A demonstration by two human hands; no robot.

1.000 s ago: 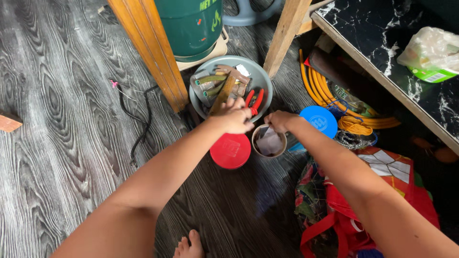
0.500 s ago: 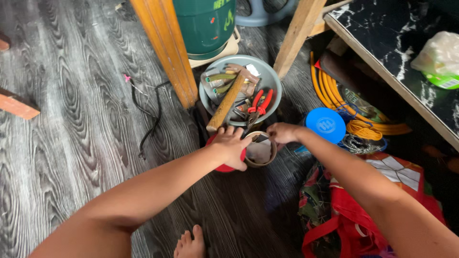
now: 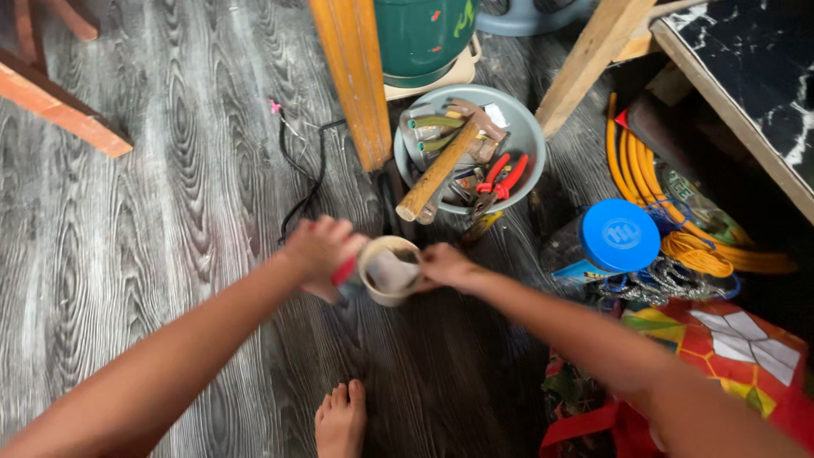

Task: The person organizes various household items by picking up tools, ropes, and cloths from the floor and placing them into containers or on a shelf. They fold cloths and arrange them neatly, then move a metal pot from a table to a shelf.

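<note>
Small round beige container [image 3: 388, 270], open top, pale crumpled lining visible inside; held above the grey wood-grain floor [image 3: 170, 212], between both hands, just in front of the tool bowl. Right hand [image 3: 445, 265] closed on its right rim. Left hand [image 3: 320, 248] curled against its left side with the red lid [image 3: 343, 271] pinched under the fingers; only a sliver of red shows, blurred. Half a second ago the red lid lay flat on the floor beneath the left hand; a second ago the left hand was reaching into the bowl. Grey bowl [image 3: 527, 140] holds a wooden-handled hammer [image 3: 437, 171] and red-handled pliers [image 3: 500, 176]. Blue-lidded jar [image 3: 619, 235] to the right, near coiled yellow hose [image 3: 627, 161]. Bare foot [image 3: 341, 420] below.
</note>
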